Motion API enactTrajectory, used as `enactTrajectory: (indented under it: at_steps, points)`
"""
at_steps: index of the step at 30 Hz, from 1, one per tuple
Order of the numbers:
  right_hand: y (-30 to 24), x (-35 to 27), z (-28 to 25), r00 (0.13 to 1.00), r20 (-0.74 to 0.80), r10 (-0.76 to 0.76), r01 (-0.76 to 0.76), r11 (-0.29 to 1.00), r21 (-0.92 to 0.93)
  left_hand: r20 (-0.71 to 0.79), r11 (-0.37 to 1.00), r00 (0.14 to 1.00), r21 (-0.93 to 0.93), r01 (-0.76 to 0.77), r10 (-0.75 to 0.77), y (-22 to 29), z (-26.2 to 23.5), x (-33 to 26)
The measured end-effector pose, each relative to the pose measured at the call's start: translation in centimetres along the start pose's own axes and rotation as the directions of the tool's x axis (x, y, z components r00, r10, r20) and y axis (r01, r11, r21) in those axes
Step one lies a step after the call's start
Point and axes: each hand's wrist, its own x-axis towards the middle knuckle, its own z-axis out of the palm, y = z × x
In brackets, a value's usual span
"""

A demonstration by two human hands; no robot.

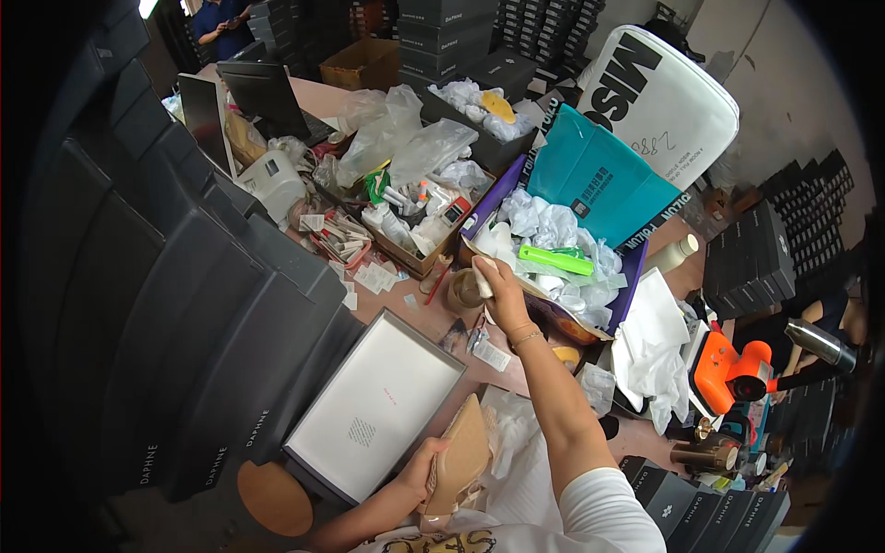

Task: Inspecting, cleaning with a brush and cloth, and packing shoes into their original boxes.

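Observation:
My left hand [421, 468] is closed around a beige shoe [458, 450], whose tan sole faces up near my lap. Farther forward, my right hand [504, 300] pinches a small white wad [483, 278], perhaps cloth or sponge; its exact kind is unclear. That wad is at the mouth of a brownish jar [463, 293], partly covered by my fingers. Left of the shoe lies a shallow shoe-box part [383, 392], dark outside and white inside. White tissue paper [516, 452] spreads beside the shoe, on its right.
Dark shoe boxes [184, 341] are stacked high on the left. A purple-edged carton [630, 286] holds crumpled white paper and a bright green object [556, 260]. A cluttered cardboard box [419, 264] stands beside it. An orange device [728, 369] sits right. Another person [221, 26] stands far back.

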Motion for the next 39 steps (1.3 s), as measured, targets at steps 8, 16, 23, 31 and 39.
enactTrajectory:
  at_steps: [8,16,23,31,39]
  points:
    - [-1.5,-9.6,-6.2,0.451,-0.266,0.852,-0.061,0.327,0.943,0.094,0.990,0.985,0.028,0.141,-0.144,-0.4,-0.1,0.8]
    - [-1.6,-11.9,-2.7,0.312,0.031,0.950,0.139,-0.078,0.987,0.120,0.988,0.982,-0.021,0.152,-0.149,-2.6,0.2,0.7]
    - [-3.6,-1.9,-3.0,0.920,-0.386,0.069,-0.107,0.991,-0.077,0.101,0.989,0.985,-0.046,0.143,-0.138,-1.3,0.4,-0.7]
    - [-5.0,-2.5,-2.4,0.986,-0.075,0.147,-0.159,0.967,-0.199,0.123,0.996,0.988,0.005,0.094,-0.093,0.7,1.3,-0.9]
    - [-22.4,-21.9,-11.5,0.944,0.287,0.163,-0.136,0.984,-0.114,0.123,0.986,0.984,0.118,0.116,-0.131,0.3,1.4,-1.3]
